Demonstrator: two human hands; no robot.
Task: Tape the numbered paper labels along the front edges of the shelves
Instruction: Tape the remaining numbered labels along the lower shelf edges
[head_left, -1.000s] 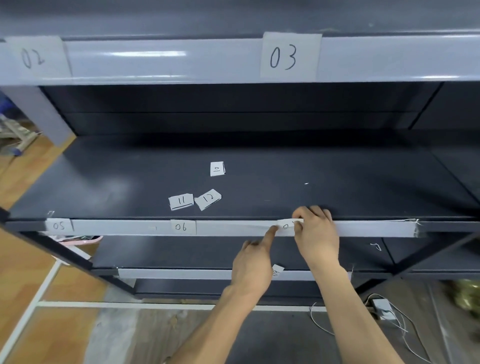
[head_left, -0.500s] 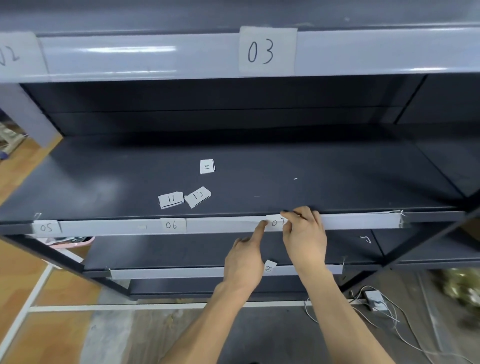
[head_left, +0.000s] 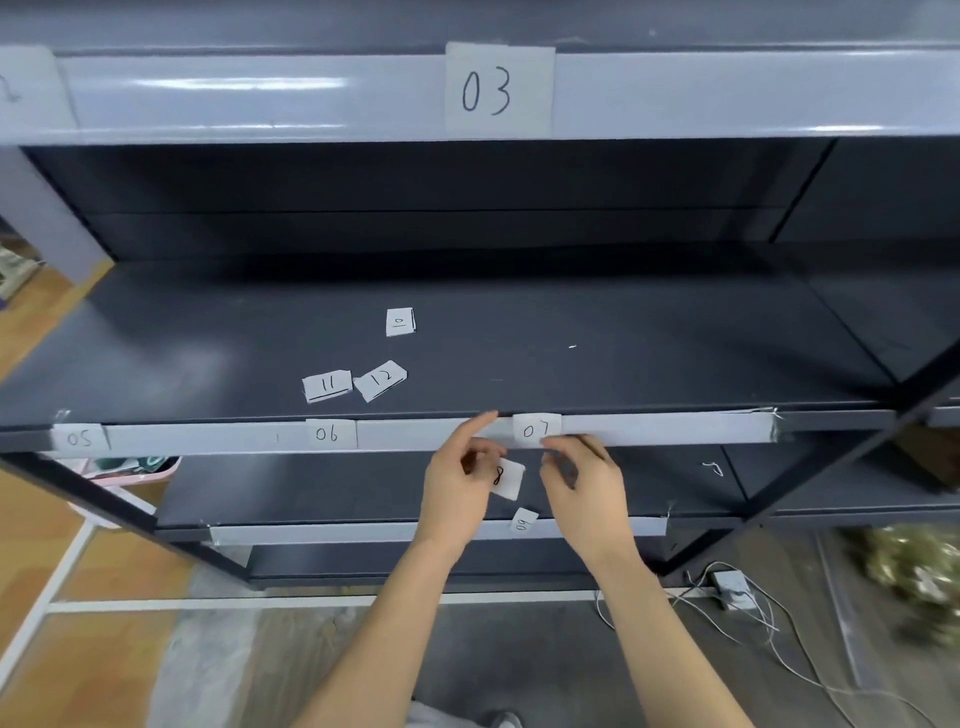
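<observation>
The paper label 07 (head_left: 536, 430) sits on the pale front edge of the middle shelf (head_left: 670, 427), right of labels 06 (head_left: 328, 433) and 05 (head_left: 79, 438). My left hand (head_left: 457, 488) is just below that edge, its forefinger tip touching the strip left of 07, and its other fingers hold a loose label marked 8 (head_left: 508, 479). My right hand (head_left: 584, 486) hovers right under 07, fingers curled and apart, holding nothing I can see. Loose labels 10 (head_left: 400, 321), 11 (head_left: 327, 385) and 12 (head_left: 382, 379) lie on the shelf top.
Label 03 (head_left: 498, 89) is on the upper shelf edge. Another small label (head_left: 523, 520) leans at the lower shelf's edge (head_left: 363, 531). White cables and a power strip (head_left: 730, 587) lie on the floor at right. A pink bin (head_left: 130, 467) stands at lower left.
Both hands have dropped from label 07 to just under the shelf edge, and 07 stays on the strip. The label marked 8 now shows in my left hand.
</observation>
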